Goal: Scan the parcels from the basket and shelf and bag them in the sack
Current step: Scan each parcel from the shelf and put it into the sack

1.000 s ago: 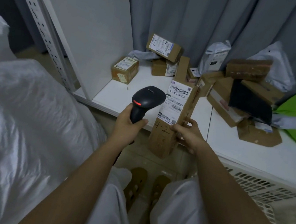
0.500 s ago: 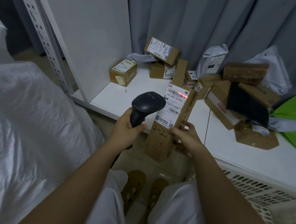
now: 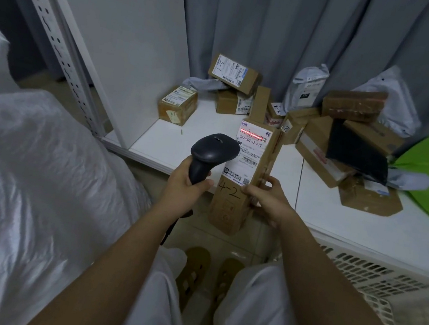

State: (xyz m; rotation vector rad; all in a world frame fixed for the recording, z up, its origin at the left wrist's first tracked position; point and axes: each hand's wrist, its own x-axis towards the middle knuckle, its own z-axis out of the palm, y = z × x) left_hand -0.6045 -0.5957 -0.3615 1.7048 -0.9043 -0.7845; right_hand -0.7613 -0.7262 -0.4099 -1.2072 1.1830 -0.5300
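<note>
Brown cardboard, long and narrow, the parcel (image 3: 244,178) stands nearly upright in front of the shelf edge, its white label (image 3: 250,151) turned toward the person so the scanner can read it; a red scan line lies across the top barcode, so the scan looks to be in hand now. The right hand (image 3: 268,198) pinches the parcel's right edge below the label, fingers (image 3: 269,181) wrapped behind and thumb on the front, which leaves the barcodes uncovered. Just left of those fingers, the left hand (image 3: 186,184) is clenched round the handle of the black scanner (image 3: 212,156), whose head overlaps the label's left side and hides part of the print. Beyond both hands, more parcels (image 3: 233,73) lie heaped on the white shelf (image 3: 206,133), several overlapping so their labels cannot be read. Left of the left hand sits the white sack (image 3: 40,164), its mouth out of view. Below the right forearm, the basket (image 3: 373,280) is cut off by the frame, its contents unseen.
</note>
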